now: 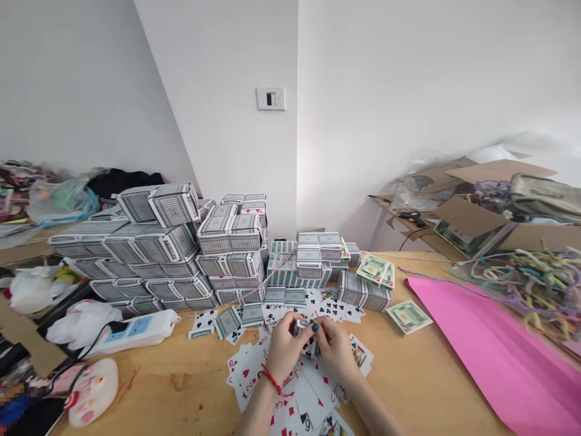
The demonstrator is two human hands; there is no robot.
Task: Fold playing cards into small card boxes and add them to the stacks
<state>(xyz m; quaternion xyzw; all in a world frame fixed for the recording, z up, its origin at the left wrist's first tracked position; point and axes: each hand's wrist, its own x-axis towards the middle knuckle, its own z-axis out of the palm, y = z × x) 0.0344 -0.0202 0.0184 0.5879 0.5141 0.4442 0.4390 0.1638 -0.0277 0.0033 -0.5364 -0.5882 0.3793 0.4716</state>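
Note:
My left hand (285, 346) and my right hand (334, 352) meet over the middle of the table, their fingers pinched on a playing card (309, 347) with black clubs. The card looks bent or folded, but the fingers cover much of it. Below the hands, loose face-up playing cards (247, 376) spread across the wood. Just beyond my fingers lie more cards (334, 307), some face up. Folded cards (227, 321) sit to the left of them.
Large blocks built from cards (157, 242) stand stacked at the back left, with another stack (231, 242) beside them. Green card boxes (408, 316), pink paper (490, 351) and tangled pipe cleaners (535, 284) lie right. A power strip (131, 332) is left.

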